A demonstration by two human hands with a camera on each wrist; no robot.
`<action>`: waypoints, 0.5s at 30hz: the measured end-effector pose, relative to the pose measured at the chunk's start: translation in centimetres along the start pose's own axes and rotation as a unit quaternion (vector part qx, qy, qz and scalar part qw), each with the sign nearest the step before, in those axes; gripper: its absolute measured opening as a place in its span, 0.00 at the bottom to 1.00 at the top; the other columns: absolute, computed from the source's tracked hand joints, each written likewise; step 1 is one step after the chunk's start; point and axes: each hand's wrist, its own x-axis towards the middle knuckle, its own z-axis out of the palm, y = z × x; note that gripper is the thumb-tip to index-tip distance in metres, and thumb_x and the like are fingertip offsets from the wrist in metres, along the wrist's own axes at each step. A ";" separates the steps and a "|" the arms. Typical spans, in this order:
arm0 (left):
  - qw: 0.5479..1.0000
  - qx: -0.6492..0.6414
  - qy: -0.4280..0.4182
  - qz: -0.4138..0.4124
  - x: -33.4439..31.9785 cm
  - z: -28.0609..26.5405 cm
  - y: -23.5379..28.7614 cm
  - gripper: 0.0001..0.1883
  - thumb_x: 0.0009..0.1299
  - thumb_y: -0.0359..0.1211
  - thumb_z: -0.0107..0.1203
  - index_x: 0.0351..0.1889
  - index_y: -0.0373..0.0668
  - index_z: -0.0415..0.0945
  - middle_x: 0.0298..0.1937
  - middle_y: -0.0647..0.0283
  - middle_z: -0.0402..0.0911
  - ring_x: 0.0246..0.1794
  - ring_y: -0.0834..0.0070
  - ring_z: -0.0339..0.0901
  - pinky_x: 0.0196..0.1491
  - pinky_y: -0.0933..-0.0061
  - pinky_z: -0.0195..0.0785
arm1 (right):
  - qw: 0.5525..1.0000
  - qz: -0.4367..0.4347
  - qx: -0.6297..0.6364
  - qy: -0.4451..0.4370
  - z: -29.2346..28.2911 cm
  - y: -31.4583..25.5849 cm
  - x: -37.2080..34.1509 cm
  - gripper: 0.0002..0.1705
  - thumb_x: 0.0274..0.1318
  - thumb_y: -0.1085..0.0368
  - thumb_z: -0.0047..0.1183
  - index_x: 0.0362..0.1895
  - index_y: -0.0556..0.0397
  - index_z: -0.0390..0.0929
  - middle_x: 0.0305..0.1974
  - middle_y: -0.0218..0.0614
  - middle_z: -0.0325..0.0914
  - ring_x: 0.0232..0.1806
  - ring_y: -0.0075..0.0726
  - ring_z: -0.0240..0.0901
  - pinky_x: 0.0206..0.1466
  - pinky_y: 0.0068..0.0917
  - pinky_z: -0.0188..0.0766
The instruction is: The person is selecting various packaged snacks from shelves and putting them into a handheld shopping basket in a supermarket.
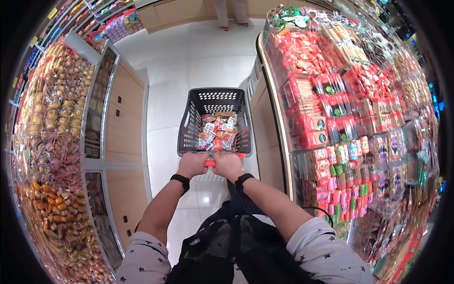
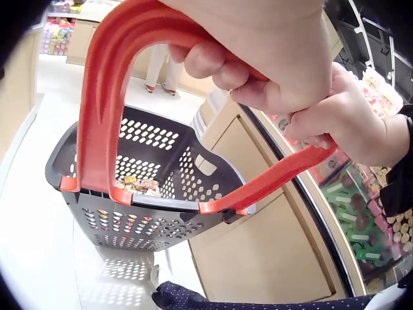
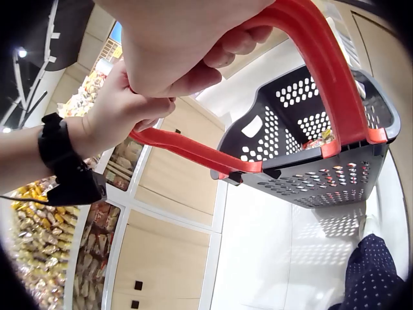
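Note:
A dark grey perforated basket (image 1: 183, 128) stands upright over the floor, with a layer of small packaged items (image 1: 218, 131) in its bottom. Its red handle (image 2: 102, 110) rises toward the person. Side by side, the left hand (image 1: 193, 164) and the right hand (image 1: 227, 165) grip the handle's bar, fingers curled round it. In the left wrist view the left hand (image 2: 271, 51) is close up, the right hand (image 2: 352, 119) just beyond it. The right wrist view shows the right hand (image 3: 187, 45) on the red handle (image 3: 332, 77), the left hand (image 3: 113, 110) beside it.
Bulk snacks (image 1: 61, 123) fill a display on the left above wooden cabinets (image 1: 124, 118). At the right, a counter holds red and multicoloured packages (image 1: 326, 123). Pale tiled floor (image 1: 165, 71) runs between them. Another person's legs (image 1: 231, 12) stand ahead, near a wooden base (image 1: 175, 16).

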 end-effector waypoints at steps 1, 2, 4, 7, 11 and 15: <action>1.000 0.001 -0.004 -0.002 0.5 -0.3 -0.3 0.09 0.47 0.39 0.54 0.22 0.49 0.68 0.17 0.65 0.74 0.17 0.66 0.73 0.22 0.66 0.67 | 1.000 0.001 0.003 -0.003 -0.4 0.0 0.6 0.11 0.32 0.59 0.51 0.25 0.48 0.72 0.14 0.35 0.73 0.17 0.41 0.73 0.20 0.35 0.68; 1.000 0.001 -0.008 -0.004 0.8 -0.5 -0.6 0.09 0.47 0.39 0.54 0.22 0.49 0.69 0.18 0.65 0.74 0.18 0.66 0.74 0.22 0.66 0.67 | 1.000 0.000 0.008 -0.002 -0.7 0.0 1.0 0.11 0.32 0.59 0.51 0.25 0.48 0.72 0.14 0.35 0.73 0.17 0.41 0.73 0.20 0.35 0.68; 1.000 0.003 -0.020 -0.005 1.2 -0.3 -1.1 0.09 0.46 0.39 0.54 0.22 0.48 0.69 0.18 0.65 0.74 0.19 0.66 0.74 0.23 0.67 0.67 | 1.000 0.001 0.012 -0.023 -1.4 0.1 1.4 0.11 0.32 0.59 0.51 0.25 0.48 0.72 0.14 0.36 0.73 0.16 0.41 0.73 0.20 0.35 0.68; 1.000 -0.005 -0.015 0.005 1.4 0.2 -2.5 0.09 0.46 0.39 0.54 0.23 0.49 0.70 0.19 0.65 0.74 0.20 0.66 0.74 0.23 0.65 0.67 | 0.998 0.012 0.040 -0.047 -1.1 -0.2 2.4 0.10 0.32 0.59 0.51 0.24 0.48 0.73 0.14 0.36 0.73 0.16 0.41 0.72 0.20 0.37 0.68; 0.999 -0.010 -0.007 0.037 1.9 -2.0 -2.9 0.09 0.45 0.39 0.55 0.22 0.49 0.70 0.18 0.65 0.74 0.18 0.65 0.74 0.22 0.65 0.67 | 0.996 0.016 0.068 -0.049 -1.2 -0.7 3.1 0.09 0.33 0.60 0.50 0.24 0.49 0.73 0.14 0.37 0.73 0.16 0.42 0.72 0.21 0.38 0.69; 0.998 0.006 -0.039 0.046 3.7 -2.8 -4.5 0.08 0.44 0.38 0.55 0.18 0.48 0.69 0.14 0.65 0.72 0.14 0.65 0.72 0.20 0.67 0.66 | 0.992 0.054 0.100 -0.059 -1.8 -0.8 4.8 0.09 0.35 0.61 0.49 0.24 0.50 0.72 0.16 0.38 0.74 0.18 0.42 0.73 0.22 0.37 0.69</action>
